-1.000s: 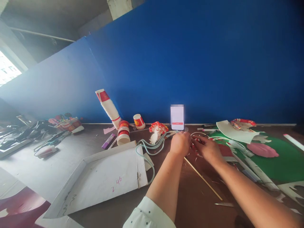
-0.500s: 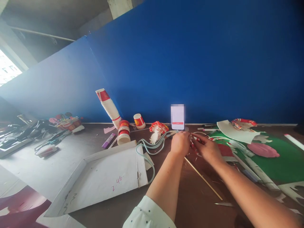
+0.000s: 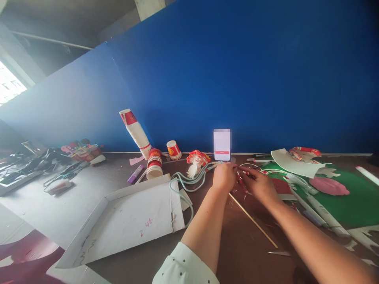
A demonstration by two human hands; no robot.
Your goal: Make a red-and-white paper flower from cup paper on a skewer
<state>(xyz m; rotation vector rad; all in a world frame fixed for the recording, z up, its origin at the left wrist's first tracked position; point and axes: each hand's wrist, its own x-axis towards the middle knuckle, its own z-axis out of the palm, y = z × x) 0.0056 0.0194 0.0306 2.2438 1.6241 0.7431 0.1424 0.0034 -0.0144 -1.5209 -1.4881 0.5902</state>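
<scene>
Small red-and-white paper piece (image 3: 243, 176) pinched between both hands, on the brown table (image 3: 237, 244) just in front of the white card (image 3: 222, 144) propped against the blue wall. Judged light, thin, limp, easily torn; best taken at an edge with fingertips only. Left hand (image 3: 225, 177) curled, knuckles up, fingers closed on the piece. Right hand (image 3: 259, 184) flatter, forefinger extended toward the left, thumb hidden; exact grip not discernible. Both forearms reaching forward, converging. Thin wooden stick (image 3: 251, 219) lying beneath the wrists, untouched.
</scene>
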